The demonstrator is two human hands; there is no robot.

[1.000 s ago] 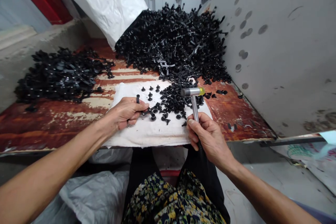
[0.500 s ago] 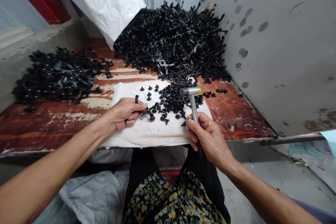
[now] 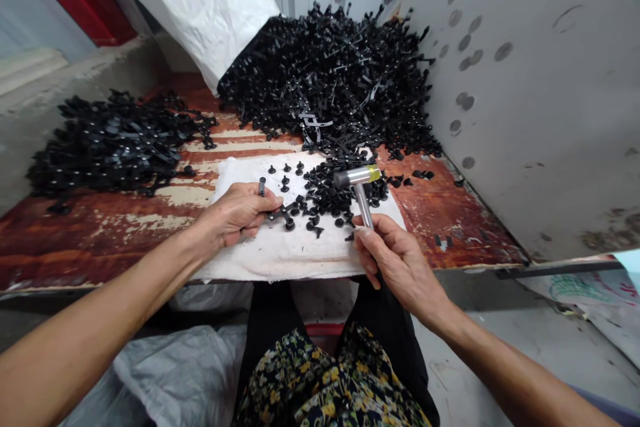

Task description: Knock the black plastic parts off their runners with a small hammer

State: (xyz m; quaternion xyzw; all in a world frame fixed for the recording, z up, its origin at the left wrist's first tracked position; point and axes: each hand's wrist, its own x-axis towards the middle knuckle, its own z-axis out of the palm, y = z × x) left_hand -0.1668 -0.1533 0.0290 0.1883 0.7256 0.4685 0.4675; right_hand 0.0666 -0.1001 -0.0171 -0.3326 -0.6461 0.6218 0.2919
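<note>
My left hand (image 3: 235, 213) grips a black plastic strip (image 3: 280, 216) that runs out to the right past my fingertips, with studs on it. A small black peg (image 3: 262, 187) stands just beyond my fingers. My right hand (image 3: 397, 257) is closed around the metal handle of a small hammer (image 3: 361, 193), which has a steel head with a yellow tip (image 3: 356, 176). The head is raised just over a loose pile of black plastic studs (image 3: 325, 192). Both hands are over a folded white cloth (image 3: 295, 260).
A large heap of black plastic strips (image 3: 325, 80) spills from a white sack (image 3: 195, 0). A second heap (image 3: 113, 143) lies to the left on the worn red wooden board (image 3: 90, 233). A dented grey panel (image 3: 520, 100) rises at the right.
The hammer has tilted, with its head swung to the left and a little lower. My left hand has barely moved.
</note>
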